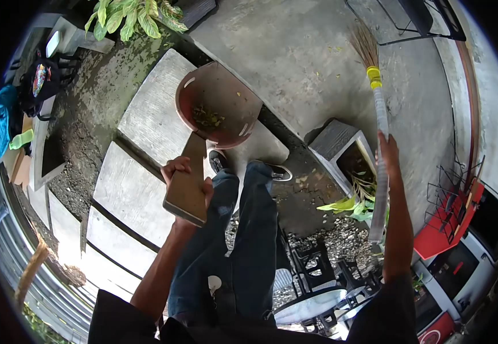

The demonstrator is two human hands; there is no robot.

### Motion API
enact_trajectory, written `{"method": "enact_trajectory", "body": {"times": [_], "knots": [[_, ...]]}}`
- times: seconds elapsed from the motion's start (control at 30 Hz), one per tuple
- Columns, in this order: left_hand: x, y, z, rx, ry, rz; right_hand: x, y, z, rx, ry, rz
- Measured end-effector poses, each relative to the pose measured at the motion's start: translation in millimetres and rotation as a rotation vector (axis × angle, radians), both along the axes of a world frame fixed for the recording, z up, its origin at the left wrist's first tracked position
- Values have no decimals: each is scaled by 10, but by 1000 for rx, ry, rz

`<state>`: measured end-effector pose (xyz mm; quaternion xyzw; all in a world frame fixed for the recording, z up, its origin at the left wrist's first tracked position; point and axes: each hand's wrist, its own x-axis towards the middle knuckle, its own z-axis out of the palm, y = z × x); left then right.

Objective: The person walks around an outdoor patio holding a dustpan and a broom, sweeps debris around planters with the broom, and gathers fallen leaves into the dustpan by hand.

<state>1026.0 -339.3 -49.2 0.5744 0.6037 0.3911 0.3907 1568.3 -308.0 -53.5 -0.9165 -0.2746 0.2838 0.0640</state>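
My left hand point(184, 182) is wrapped round the wooden handle point(187, 189) of a reddish-brown dustpan point(226, 94). Green and yellow leaf bits point(207, 117) lie inside the pan, which is in front of my feet over pale slabs. At the right, my right hand point(389, 153) grips the grey-wrapped stick of a broom point(381, 114). The broom stands away from me, its brown bristles point(364, 46) spread at the far end over the concrete, beyond a yellow band. Dustpan and broom are well apart.
A concrete planter point(335, 140) with leaves sits between dustpan and broom. Pale slabs point(131, 192) run to the left. A leafy plant point(131, 17) and a black chair point(418, 20) are at the top. Black stools and a round top point(311, 305) stand by my legs.
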Motion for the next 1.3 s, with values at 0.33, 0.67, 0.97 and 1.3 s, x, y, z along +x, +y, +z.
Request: {"method": "enact_trajectory", "body": {"times": [0.33,0.67,0.97,1.3], "knots": [[258,-442,114,-57,45,-72,-208,-122,-563,-20,162,-114],[760,-700,-22,-117,-74,29,-2572,-2335,1134,-365,459,-222],[859,-673,-13,-158,-40,-110,-2658,-2525,2406,-350,587,-439],[848,-677,-12,-126,-53,-100,-912,-1470,295,5,215,-238]]}}
